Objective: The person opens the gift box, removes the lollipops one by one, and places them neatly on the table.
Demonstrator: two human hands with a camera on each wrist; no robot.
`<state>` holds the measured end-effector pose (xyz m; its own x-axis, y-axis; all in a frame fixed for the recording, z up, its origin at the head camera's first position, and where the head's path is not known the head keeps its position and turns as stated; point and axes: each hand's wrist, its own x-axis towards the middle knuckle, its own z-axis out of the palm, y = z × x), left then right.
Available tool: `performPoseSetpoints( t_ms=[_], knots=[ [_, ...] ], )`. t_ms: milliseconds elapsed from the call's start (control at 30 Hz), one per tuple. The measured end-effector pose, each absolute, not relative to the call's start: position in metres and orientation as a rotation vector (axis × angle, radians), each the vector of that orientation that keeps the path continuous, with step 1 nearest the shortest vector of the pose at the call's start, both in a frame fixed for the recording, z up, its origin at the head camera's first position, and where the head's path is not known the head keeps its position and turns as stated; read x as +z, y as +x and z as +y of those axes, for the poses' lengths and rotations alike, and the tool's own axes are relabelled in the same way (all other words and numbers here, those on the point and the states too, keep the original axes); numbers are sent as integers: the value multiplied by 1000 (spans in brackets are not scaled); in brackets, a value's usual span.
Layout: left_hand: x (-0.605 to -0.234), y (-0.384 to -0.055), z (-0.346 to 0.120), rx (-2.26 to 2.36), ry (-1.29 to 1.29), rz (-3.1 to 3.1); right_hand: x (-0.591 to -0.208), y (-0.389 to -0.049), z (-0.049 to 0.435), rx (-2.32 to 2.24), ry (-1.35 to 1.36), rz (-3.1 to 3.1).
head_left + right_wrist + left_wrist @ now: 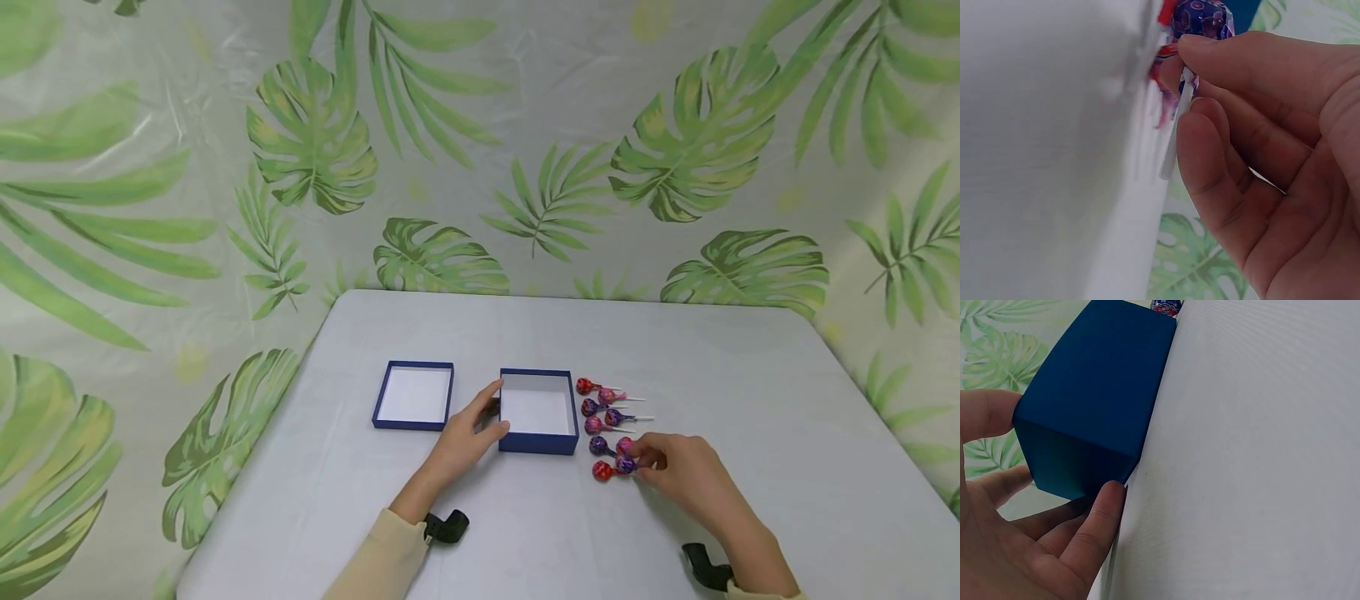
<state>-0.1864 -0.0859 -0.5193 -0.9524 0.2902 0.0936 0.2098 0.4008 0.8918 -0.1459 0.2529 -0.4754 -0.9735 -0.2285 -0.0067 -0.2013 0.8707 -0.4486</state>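
A blue, open-topped box (538,444) with a white inside stands on the table. My left hand (468,433) holds it at its left wall, thumb at the near corner and fingers spread along the side; the left wrist view shows the box's blue outer walls (1094,378) close up. To the right of the box, my right hand (678,475) pinches a purple-wrapped lollipop (1200,19) by its white stick between thumb and fingers. Several red, pink and purple lollipops (591,407) lie in a loose column beside the box, sticks mostly pointing right.
The shallow blue-rimmed lid (412,425), white inside, lies left of the box. A white cloth covers the table (480,533). Behind it hangs a leaf-patterned curtain (450,183). Each wrist carries a black camera mount (447,527).
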Motion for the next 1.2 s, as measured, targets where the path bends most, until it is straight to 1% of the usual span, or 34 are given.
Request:
performPoseSetpoints(
  t_ms=[500, 1200],
  knots=[
    [-519, -188, -86, 1632, 459, 2562, -487, -149, 262, -700, -317, 2993],
    [-522, -188, -86, 1628, 467, 2566, -489, -149, 266, -670, -314, 2967]
  ],
)
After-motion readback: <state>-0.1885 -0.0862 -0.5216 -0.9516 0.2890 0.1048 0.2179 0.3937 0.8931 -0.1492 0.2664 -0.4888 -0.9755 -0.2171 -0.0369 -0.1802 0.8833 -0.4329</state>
